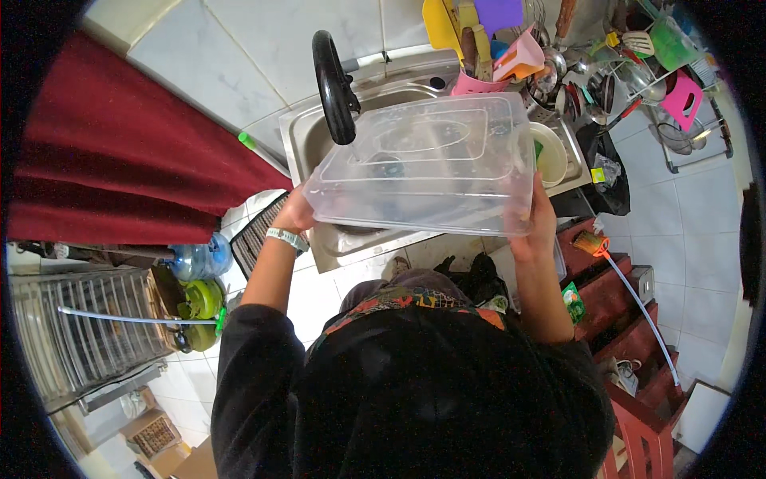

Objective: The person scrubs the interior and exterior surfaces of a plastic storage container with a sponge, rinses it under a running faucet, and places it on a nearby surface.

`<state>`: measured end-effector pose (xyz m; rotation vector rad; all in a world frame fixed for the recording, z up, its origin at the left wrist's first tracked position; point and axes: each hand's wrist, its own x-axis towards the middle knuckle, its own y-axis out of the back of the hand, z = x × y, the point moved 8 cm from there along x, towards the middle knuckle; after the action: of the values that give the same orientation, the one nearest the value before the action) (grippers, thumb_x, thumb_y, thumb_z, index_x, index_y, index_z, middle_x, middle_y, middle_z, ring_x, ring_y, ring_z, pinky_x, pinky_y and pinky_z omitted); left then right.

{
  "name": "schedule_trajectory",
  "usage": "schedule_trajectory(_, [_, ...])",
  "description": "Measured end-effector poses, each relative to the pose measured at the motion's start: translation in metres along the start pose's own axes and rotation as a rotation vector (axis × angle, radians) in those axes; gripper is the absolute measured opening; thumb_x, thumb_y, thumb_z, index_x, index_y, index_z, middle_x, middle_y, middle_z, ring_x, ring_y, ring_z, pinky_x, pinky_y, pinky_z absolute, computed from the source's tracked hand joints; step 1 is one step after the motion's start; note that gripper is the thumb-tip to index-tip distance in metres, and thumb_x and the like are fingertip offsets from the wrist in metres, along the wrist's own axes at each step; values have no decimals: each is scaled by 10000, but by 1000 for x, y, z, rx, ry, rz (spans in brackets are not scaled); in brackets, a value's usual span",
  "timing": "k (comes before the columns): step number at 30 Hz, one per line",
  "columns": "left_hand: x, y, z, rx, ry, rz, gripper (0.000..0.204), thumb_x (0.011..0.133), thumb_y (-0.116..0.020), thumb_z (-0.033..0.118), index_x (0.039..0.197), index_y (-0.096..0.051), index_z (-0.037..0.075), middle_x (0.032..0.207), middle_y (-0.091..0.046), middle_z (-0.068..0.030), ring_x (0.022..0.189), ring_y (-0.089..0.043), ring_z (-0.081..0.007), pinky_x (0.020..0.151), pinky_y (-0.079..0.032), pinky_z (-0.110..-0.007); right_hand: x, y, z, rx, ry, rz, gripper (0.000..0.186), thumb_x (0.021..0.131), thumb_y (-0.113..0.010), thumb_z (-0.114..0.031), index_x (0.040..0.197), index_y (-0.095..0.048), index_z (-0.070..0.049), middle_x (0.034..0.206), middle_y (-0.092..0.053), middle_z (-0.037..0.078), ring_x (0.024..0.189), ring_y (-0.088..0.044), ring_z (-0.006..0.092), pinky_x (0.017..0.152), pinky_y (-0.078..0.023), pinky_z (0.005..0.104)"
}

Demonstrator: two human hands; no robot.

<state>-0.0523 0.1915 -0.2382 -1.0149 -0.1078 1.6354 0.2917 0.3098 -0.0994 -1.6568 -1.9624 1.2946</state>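
Observation:
A large clear plastic storage box [431, 160] is held between my two hands over the sink, its flat ridged face turned up and wet with drops. My left hand [296, 211] grips its left end, a pale band on the wrist. On the right end, my right hand [535, 215] is closed round the side, its fingers partly seen through the plastic. The black faucet [335, 96] arches above the box's left part, its spout close to the plastic. Most of the steel sink [299, 144] is hidden beneath the box.
Right of the sink stands a pale tub [552, 164], with a pink utensil holder [479, 83] and crowded utensils behind it. A dark red curtain [120, 152] hangs at left. Red steps [598, 295] with a brush [592, 243] are at lower right.

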Motion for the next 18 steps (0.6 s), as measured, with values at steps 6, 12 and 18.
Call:
schedule_trajectory(6, [18,-55,0,-179,76,-13,497,872,-461,450,1182,-493,63,1112,-574,-100,1028,-530,-260,973,-325,-389,-16,-3,-10,-117,119,167,356,923,-433,-350,1114,-497,-58,893,-585,12,645,-536,90,495,-428,220])
schedule_trajectory(12, [51,-15,-8,343,-145,428,412,880,-499,381,1121,-515,48,1015,-590,-63,886,-566,-188,764,-439,-342,-14,6,-3,-186,205,94,301,927,-415,-374,1009,-505,-99,688,-524,-9,508,-481,90,374,-378,244])
schedule_trajectory(18, [78,5,-13,507,-223,449,363,898,-468,339,1081,-527,31,944,-594,-62,813,-577,-181,721,-444,-356,-32,-14,10,-208,191,56,263,926,-407,-395,906,-416,-133,564,-400,-10,433,-412,106,349,-370,265])
